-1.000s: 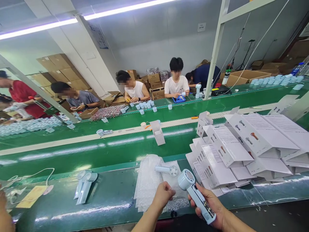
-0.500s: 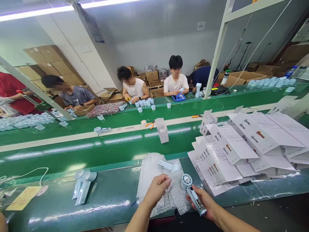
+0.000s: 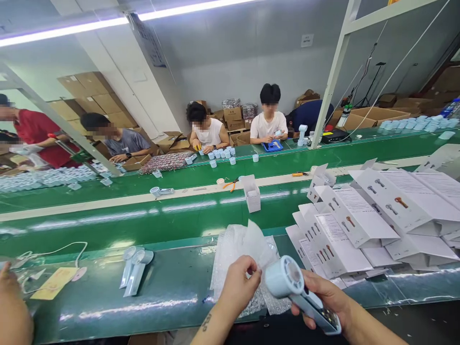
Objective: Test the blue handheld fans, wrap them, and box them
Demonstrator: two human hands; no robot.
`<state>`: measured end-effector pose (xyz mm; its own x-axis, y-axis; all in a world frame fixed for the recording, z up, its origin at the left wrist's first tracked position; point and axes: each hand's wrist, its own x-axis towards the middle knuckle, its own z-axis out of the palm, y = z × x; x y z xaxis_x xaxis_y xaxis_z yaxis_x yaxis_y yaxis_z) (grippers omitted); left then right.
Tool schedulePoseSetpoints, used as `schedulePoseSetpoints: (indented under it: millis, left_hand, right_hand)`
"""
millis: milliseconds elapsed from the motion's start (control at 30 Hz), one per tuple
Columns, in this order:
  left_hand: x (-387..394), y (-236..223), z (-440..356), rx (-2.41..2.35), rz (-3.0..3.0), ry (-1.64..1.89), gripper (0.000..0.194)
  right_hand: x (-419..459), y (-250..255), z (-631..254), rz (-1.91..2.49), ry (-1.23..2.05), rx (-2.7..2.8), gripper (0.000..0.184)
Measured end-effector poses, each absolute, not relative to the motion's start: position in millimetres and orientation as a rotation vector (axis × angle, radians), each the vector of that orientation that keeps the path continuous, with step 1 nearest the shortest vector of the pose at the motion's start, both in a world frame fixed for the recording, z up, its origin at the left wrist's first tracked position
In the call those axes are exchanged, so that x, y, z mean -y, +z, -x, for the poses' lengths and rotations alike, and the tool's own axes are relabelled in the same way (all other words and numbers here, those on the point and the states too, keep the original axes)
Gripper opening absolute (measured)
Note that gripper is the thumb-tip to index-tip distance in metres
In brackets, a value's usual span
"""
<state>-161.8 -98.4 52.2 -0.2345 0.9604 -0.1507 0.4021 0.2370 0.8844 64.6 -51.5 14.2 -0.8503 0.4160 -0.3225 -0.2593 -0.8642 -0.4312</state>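
Note:
My right hand (image 3: 323,297) is wrapped around the handle of a light blue handheld fan (image 3: 285,277), its round head tilted up toward the left. Close beside the fan head, my left hand (image 3: 241,282) pinches the edge of a bubble-wrap bag (image 3: 254,242), which stands partly lifted. Beneath it lie more bubble-wrap bags (image 3: 224,256) on the green bench. Most of another fan on these bags is hidden behind the lifted one.
Folded white printed boxes (image 3: 345,239) are piled at right. Two light blue fans (image 3: 138,270) lie at left, near a yellow card (image 3: 52,282) and white cable. Another person's arm (image 3: 14,306) enters at far left. An upright white box (image 3: 252,196) stands across the bench; co-workers sit beyond.
My left hand has raised the bubble-wrap bag, covering the second fan. The fan in my right hand has come up closer to the camera, its head turning. The view has shifted slightly.

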Motion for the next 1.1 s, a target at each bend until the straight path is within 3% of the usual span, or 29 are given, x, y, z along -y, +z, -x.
schedulePoseSetpoints:
  millis: [100, 267, 433, 533, 633, 733, 800, 967, 1100]
  left_hand:
    - [101, 39, 145, -1.601, -1.108, 0.988, 0.012]
    - [109, 32, 150, -1.430, -0.761, 1.059, 0.020]
    - [113, 35, 154, -1.544, -0.562, 1.442, 0.028]
    - [111, 37, 142, -1.659, -0.837, 1.416, 0.018]
    - [104, 40, 132, -1.672, -0.902, 1.328, 0.026]
    - [95, 45, 132, -1.642, -0.836, 1.270, 0.029]
    - [93, 50, 137, -1.640, -0.888, 1.237, 0.028]
    - [101, 62, 150, -1.622, -1.364, 1.129, 0.020]
    - [111, 61, 150, -1.624, -1.813, 1.063, 0.023]
  right_hand:
    - [45, 27, -44, 0.444, 2.831, 0.678, 0.065]
    - [43, 14, -41, 0.566, 2.808, 0.744, 0.039]
    - [45, 14, -50, 0.877, 2.647, 0.801, 0.043]
    - [49, 23, -46, 1.029, 2.513, 0.900, 0.056]
    - [52, 29, -43, 1.092, 2.443, 1.017, 0.077]
    - [50, 28, -46, 0.943, 2.564, 1.084, 0.102]
    - [48, 25, -49, 0.816, 2.688, 1.059, 0.106]
    - [41, 20, -51, 0.784, 2.744, 0.879, 0.059]
    - [42, 24, -49, 0.860, 2.691, 0.844, 0.045]
